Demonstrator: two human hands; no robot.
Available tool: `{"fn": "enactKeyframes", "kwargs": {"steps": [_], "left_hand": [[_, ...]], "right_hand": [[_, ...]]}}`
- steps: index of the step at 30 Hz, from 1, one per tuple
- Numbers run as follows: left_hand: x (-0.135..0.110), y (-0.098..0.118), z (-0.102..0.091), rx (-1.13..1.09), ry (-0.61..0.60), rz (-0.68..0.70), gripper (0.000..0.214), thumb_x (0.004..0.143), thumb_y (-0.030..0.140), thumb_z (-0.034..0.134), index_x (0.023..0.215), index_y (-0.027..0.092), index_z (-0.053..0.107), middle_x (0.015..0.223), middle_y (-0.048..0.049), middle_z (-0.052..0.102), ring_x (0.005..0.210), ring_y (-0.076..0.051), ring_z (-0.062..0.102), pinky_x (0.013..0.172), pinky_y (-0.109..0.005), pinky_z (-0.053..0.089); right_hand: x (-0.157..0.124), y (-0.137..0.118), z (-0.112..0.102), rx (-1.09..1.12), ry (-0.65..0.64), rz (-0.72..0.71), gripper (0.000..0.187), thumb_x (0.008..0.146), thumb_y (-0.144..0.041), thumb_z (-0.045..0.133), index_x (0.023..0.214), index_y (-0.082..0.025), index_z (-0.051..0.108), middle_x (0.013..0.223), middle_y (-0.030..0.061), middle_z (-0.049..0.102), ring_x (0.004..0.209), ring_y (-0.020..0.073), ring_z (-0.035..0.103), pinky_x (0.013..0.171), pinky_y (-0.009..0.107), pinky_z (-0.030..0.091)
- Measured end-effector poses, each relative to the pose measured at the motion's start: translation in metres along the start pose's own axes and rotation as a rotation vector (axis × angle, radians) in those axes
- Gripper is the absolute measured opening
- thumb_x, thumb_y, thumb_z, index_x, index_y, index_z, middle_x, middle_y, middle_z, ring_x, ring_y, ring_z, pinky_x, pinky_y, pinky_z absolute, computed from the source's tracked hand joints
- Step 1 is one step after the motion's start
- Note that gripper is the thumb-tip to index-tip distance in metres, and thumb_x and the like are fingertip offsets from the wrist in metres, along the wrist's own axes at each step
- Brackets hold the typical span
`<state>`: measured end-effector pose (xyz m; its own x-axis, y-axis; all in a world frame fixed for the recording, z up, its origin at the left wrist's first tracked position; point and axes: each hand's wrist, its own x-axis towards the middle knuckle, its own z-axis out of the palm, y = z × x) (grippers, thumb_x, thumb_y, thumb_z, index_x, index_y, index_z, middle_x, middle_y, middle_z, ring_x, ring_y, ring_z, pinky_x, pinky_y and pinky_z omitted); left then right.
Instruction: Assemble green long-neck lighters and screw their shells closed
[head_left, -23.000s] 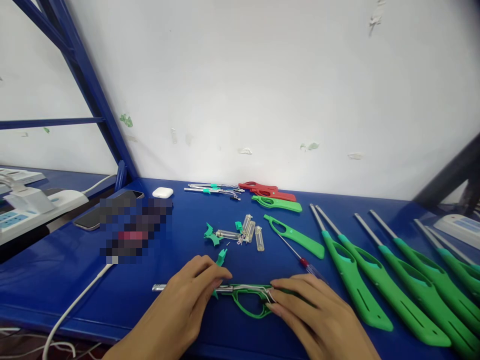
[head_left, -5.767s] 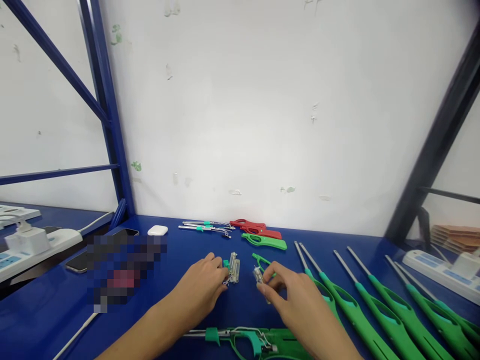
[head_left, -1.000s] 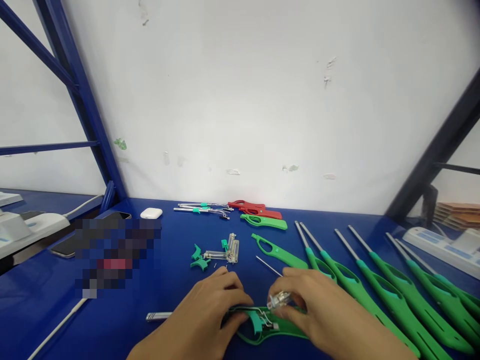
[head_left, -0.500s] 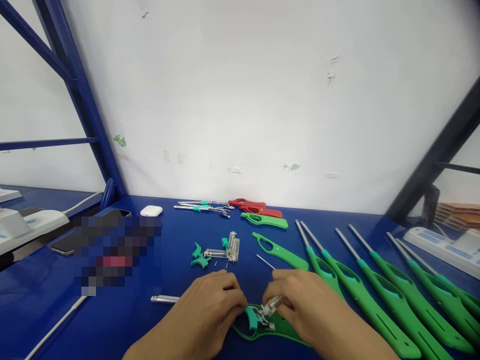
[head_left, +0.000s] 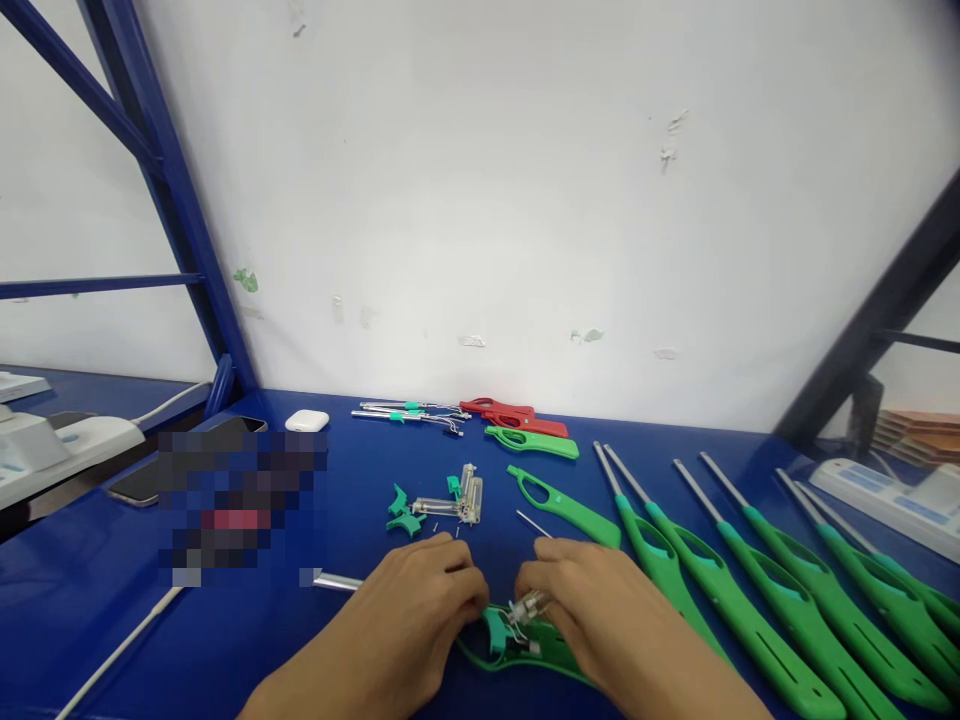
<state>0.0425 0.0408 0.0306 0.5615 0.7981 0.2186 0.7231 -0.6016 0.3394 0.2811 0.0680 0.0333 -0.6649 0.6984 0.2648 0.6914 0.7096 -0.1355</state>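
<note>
An opened green stick lighter shell (head_left: 551,650) lies between my hands, its inner parts exposed. A teal trigger (head_left: 496,632) and thin wires show at its left end. My left hand (head_left: 424,610) is closed at this end, fingers pinched on the shell beside the trigger; the exact grip is partly hidden. A metal lighter tube (head_left: 339,582) pokes out left of that hand. My right hand (head_left: 592,600) is closed on a clear fuel tank (head_left: 529,606), held tilted above the shell. Past its fingers a thin metal rod (head_left: 532,522) sticks out; whether the hand holds it is hidden.
Several assembled green lighters (head_left: 742,580) lie at right. Ahead are loose clear tanks (head_left: 442,508), teal triggers (head_left: 405,522), a green shell half (head_left: 570,508), red shells (head_left: 525,421) and wired tubes (head_left: 397,414). A phone (head_left: 142,482) and white case (head_left: 307,420) sit left.
My right hand has moved slightly left with the clear tank, closer to the teal trigger. My left hand keeps its pinch at the shell. The whole view has shifted a little.
</note>
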Motion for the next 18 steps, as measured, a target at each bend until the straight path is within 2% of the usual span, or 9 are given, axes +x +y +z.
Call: {"fn": "enactKeyframes", "kwargs": {"steps": [5, 9, 14, 18], "left_hand": [[-0.009, -0.007, 0.013, 0.006, 0.123, 0.084, 0.025, 0.102, 0.002, 0.054, 0.098, 0.021, 0.069, 0.096, -0.0025, 0.068, 0.085, -0.02, 0.065, 0.08, -0.031, 0.05], [-0.017, -0.012, 0.022, 0.014, 0.218, 0.134, 0.027, 0.103, 0.001, 0.05, 0.106, 0.021, 0.068, 0.099, -0.0044, 0.068, 0.085, -0.021, 0.064, 0.082, -0.033, 0.052], [-0.019, -0.014, 0.024, 0.022, 0.23, 0.135, 0.027, 0.105, 0.004, 0.048, 0.106, 0.022, 0.068, 0.099, -0.0049, 0.069, 0.083, -0.021, 0.064, 0.078, -0.032, 0.053], [-0.019, -0.008, 0.02, 0.008, 0.237, 0.12, 0.027, 0.107, 0.006, 0.047, 0.105, 0.023, 0.068, 0.099, -0.0042, 0.07, 0.084, -0.02, 0.065, 0.078, -0.031, 0.055]], "right_hand": [[-0.006, 0.001, 0.017, -0.191, 0.144, -0.206, 0.036, 0.077, 0.007, 0.063, 0.09, -0.027, 0.066, 0.081, -0.0038, 0.069, 0.063, 0.0196, 0.069, 0.059, 0.034, 0.039], [-0.012, -0.004, 0.019, -0.282, 0.274, -0.288, 0.035, 0.083, 0.006, 0.057, 0.101, -0.023, 0.062, 0.082, -0.0026, 0.068, 0.066, 0.019, 0.069, 0.061, 0.033, 0.043], [-0.012, -0.007, 0.016, -0.265, 0.356, -0.28, 0.038, 0.098, 0.006, 0.035, 0.107, -0.022, 0.058, 0.078, -0.0024, 0.066, 0.061, 0.0175, 0.068, 0.055, 0.031, 0.041], [-0.009, -0.011, 0.019, -0.194, 0.387, -0.197, 0.036, 0.1, 0.002, 0.034, 0.107, -0.026, 0.055, 0.074, -0.004, 0.064, 0.057, 0.0175, 0.066, 0.049, 0.031, 0.038]]}}
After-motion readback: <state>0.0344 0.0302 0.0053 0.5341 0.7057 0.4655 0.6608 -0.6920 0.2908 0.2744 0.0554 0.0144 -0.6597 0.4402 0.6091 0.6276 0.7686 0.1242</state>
